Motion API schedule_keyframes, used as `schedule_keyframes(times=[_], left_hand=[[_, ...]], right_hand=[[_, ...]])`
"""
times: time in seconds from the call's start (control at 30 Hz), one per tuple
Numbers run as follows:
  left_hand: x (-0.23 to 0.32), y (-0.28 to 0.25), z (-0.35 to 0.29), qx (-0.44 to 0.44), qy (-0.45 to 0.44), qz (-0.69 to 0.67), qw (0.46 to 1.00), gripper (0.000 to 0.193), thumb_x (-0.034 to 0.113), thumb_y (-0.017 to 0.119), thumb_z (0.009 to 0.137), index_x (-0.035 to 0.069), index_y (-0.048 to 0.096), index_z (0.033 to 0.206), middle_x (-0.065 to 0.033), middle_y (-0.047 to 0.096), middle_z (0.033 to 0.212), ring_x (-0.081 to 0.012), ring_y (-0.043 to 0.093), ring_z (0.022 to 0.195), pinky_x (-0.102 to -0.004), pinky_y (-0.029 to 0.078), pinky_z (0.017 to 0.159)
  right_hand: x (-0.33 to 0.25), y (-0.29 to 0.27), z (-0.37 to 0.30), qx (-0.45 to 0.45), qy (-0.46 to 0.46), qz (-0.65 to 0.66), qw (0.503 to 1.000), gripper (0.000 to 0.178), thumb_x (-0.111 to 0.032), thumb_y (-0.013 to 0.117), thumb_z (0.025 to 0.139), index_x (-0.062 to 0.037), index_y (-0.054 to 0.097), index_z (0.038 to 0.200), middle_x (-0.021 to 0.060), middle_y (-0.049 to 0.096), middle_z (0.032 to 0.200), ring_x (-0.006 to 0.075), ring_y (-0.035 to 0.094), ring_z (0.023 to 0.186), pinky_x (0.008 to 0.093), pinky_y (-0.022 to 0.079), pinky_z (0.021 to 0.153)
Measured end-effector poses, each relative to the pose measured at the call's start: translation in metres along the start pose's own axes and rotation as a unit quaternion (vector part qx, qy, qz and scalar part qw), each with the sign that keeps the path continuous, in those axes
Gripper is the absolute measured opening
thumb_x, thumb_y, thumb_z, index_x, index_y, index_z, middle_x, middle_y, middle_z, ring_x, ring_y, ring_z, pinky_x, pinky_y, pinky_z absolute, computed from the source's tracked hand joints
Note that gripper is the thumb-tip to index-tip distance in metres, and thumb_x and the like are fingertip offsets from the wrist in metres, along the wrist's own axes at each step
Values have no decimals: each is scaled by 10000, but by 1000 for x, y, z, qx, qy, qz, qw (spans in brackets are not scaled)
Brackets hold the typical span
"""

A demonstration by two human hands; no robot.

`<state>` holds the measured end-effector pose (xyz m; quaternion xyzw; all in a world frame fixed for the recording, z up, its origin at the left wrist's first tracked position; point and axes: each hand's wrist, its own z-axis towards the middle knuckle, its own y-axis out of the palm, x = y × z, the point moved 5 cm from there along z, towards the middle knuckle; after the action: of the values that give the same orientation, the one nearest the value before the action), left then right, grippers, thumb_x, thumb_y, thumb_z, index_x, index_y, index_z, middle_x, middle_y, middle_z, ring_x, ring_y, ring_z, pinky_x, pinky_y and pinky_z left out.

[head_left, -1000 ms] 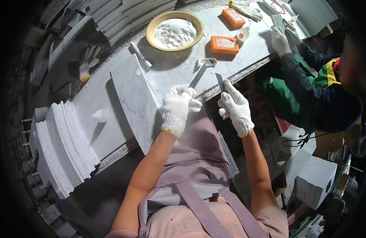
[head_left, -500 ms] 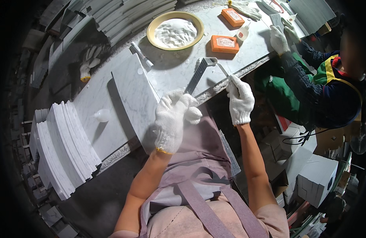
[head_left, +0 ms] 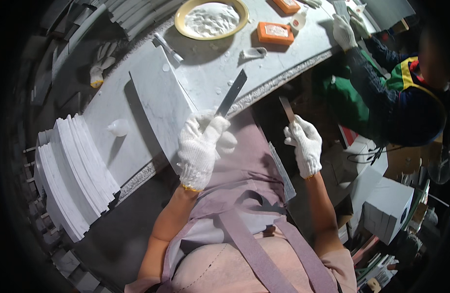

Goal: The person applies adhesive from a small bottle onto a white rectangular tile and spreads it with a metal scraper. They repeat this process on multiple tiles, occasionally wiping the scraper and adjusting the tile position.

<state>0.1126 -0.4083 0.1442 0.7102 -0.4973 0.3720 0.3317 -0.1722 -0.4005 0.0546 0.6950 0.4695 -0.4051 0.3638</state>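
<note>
My left hand, in a white knit glove, is closed on a flat grey metal strip that points up and right over the table edge. A second, smaller thin blade is gripped in my gloved right hand, beyond the edge and apart from the strip. Beside my left hand, a curved marbled slab lies on the marble-topped table. A small white crumpled lump sits on the table past the strip's tip.
A yellow-rimmed bowl of white powder stands at the back, near an orange box and a white tube. A white nozzle-shaped piece and stacked curved slabs are at left. A co-worker's gloved hand works at right.
My right hand has moved down and right, drawing its blade away from the table edge. My left hand has shifted slightly left with the strip. The view has tipped a little.
</note>
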Motion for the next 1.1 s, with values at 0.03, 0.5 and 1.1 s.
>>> schedule_keyframes(times=[0.03, 0.5, 1.1], left_hand=[[0, 7, -1, -8, 33, -34, 999, 213, 141, 678, 1004, 13, 598, 1153, -93, 718, 875, -134, 663, 569, -236, 483, 439], [-23, 48, 15, -101, 23, -48, 993, 250, 22, 652, 993, -33, 608, 1233, -85, 703, 996, -122, 680, 884, -264, 569, 786], [-32, 74, 50, -131, 12, 36, 991, 209, 82, 715, 979, -42, 641, 1130, -83, 723, 973, -128, 691, 851, -284, 588, 785]], right_hand=[[6, 11, -3, -7, 41, 83, 996, 310, -157, 680, 1026, 19, 628, 1277, 34, 659, 974, 112, 646, 816, 227, 547, 664], [-18, 102, -24, -81, 8, 140, 987, 477, -177, 690, 1013, 13, 574, 1436, 27, 695, 1016, 76, 630, 786, 221, 533, 664], [-28, 91, 1, -95, 40, 83, 991, 348, -271, 650, 1047, 20, 678, 1236, 40, 694, 1066, 106, 644, 928, 270, 526, 837]])
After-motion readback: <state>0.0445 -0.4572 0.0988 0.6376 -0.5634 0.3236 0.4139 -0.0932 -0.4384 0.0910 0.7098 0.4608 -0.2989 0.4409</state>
